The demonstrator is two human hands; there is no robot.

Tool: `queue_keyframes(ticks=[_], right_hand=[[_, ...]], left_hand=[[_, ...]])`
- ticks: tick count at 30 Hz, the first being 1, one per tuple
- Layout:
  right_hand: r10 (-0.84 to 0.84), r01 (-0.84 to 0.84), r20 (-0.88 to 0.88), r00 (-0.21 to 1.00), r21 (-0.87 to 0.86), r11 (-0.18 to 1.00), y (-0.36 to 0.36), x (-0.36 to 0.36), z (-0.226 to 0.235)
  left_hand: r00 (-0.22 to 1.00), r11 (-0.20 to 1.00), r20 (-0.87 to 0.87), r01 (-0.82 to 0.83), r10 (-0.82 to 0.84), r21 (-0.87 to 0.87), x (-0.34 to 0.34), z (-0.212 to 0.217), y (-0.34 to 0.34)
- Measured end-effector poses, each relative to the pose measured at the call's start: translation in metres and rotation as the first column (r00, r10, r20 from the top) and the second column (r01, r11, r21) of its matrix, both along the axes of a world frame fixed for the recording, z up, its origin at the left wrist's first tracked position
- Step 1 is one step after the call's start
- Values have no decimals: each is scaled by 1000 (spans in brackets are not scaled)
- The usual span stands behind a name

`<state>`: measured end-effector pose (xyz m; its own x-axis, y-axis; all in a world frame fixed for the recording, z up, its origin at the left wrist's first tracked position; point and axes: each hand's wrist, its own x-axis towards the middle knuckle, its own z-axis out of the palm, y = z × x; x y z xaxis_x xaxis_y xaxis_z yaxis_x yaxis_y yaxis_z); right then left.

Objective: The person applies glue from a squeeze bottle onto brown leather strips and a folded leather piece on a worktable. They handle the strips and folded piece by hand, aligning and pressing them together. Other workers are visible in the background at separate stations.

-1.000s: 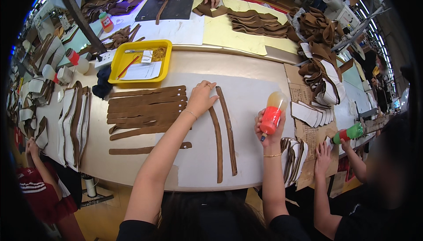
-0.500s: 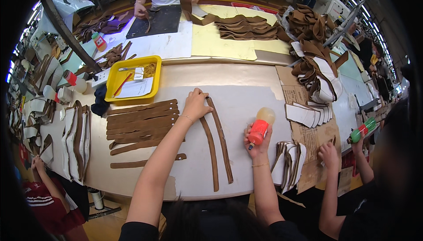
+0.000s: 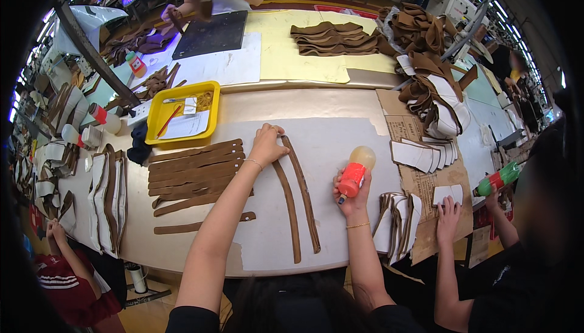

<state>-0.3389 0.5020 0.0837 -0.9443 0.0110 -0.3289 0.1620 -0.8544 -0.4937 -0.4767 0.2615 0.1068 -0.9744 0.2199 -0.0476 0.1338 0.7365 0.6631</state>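
Head view showed the left hand (image 3: 267, 145) pinning two brown strips (image 3: 296, 196) flat mid-desk (image 3: 340, 105), steadying them, while the right hand (image 3: 351, 199) gripped an orange glue bottle (image 3: 354, 175).

strip stack (image 3: 194, 169) left of two strips (image 3: 295, 202), tray (image 3: 182, 117) behind stack, bottle (image 3: 354, 175) right

Left hand (image 3: 267, 145) stretched forward, fingers flat; right hand (image 3: 351, 194) curled, gripping.
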Motion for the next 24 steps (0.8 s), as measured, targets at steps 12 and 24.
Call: queue_keyframes(ticks=[12, 24], right_hand=[[-25, 25, 7, 1000, 23, 999, -3, 0, 2], [-12, 12, -3, 1000, 18, 1000, -3, -2, 4]], left_hand=[[996, 992, -66, 51, -59, -116, 10, 5, 3], [1000, 999, -12, 3, -3, -46, 2, 5, 4]])
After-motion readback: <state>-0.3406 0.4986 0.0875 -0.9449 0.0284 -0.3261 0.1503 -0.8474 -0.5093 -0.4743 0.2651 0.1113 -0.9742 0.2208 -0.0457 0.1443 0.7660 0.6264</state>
